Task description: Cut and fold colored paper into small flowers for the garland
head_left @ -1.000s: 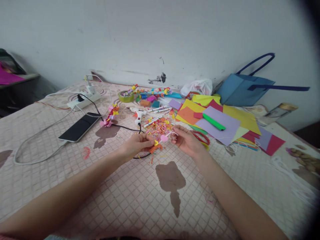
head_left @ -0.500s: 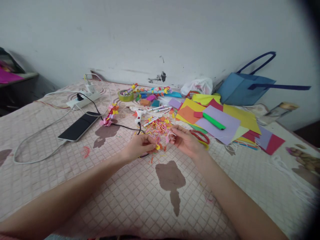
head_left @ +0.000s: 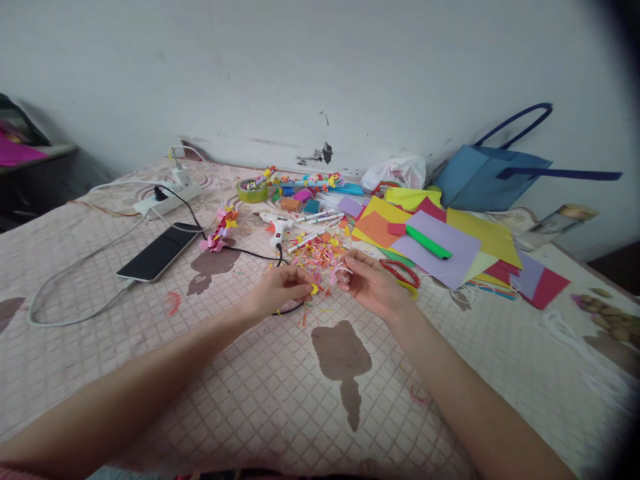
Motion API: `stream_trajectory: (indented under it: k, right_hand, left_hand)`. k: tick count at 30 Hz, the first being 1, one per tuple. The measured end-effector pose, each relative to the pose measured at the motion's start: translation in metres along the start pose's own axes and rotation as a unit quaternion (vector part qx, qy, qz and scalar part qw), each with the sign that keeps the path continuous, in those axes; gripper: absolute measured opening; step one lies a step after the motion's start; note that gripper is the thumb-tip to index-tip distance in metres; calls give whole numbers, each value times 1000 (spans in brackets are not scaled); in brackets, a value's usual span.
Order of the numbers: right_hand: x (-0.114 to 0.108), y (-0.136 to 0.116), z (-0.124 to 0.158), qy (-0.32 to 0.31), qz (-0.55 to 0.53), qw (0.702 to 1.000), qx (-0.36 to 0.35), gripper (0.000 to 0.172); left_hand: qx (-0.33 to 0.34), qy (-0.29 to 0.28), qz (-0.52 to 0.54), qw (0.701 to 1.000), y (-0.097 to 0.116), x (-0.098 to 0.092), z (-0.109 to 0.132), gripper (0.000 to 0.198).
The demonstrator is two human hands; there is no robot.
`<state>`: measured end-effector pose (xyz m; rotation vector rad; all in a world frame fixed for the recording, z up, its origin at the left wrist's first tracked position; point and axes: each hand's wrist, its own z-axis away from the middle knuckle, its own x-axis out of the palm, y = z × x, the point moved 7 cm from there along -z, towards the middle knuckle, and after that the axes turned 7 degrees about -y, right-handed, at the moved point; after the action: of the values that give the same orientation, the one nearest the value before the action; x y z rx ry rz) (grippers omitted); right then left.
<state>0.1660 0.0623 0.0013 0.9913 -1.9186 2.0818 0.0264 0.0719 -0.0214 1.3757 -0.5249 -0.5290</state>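
Note:
My left hand (head_left: 281, 290) is closed in a pinch on a small yellow paper piece (head_left: 315, 289). Facing it, my right hand (head_left: 371, 283) has its fingers curled around a thin white string (head_left: 343, 269), with something pale pink at the fingertips. Both hands are just above the table, a short gap between them. A heap of colourful paper scraps (head_left: 323, 253) lies right behind them. The white glue gun (head_left: 279, 230) rests beyond my left hand, its black cord passing under that hand. Red-handled scissors (head_left: 401, 272) lie beside my right hand, partly hidden.
Coloured paper sheets (head_left: 435, 247) with a green strip (head_left: 428, 242) spread to the right, before a blue bag (head_left: 493, 177). A phone (head_left: 159, 253), a power strip (head_left: 170, 200) and loose cables take up the left. Green tape (head_left: 251, 192) and a paper-flower string (head_left: 220, 230) lie farther back.
My left hand has shifted very slightly, and the yellow piece has turned a little in its pinch. The string at my right fingers has moved slightly.

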Motion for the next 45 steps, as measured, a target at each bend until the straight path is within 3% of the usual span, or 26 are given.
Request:
stream_trajectory:
  k: [5, 12, 18, 26, 34, 45]
  right_hand:
    - [11, -1, 3, -26, -18, 999, 3, 6]
    - [24, -2, 8, -67, -36, 997, 3, 3]
    - [23, -2, 8, -62, -28, 998, 3, 9]
    - [14, 0, 5, -32, -4, 999, 10, 10]
    - [10, 1, 3, -35, -13, 999, 8, 7]
    - [1, 7, -2, -19, -5, 1000, 17, 8]
  left_hand:
    - [19, -24, 9, 999, 5, 4, 1, 17]
    - [52, -119, 57, 990, 8, 16, 4, 13]
    - [32, -149, 118, 981, -1, 23, 2, 14]
    - [24, -170, 87, 981, 3, 30, 7, 15]
    - [22, -162, 79, 983, 0, 30, 7, 11]
    - [-23, -104, 95, 990, -11, 21, 4, 28]
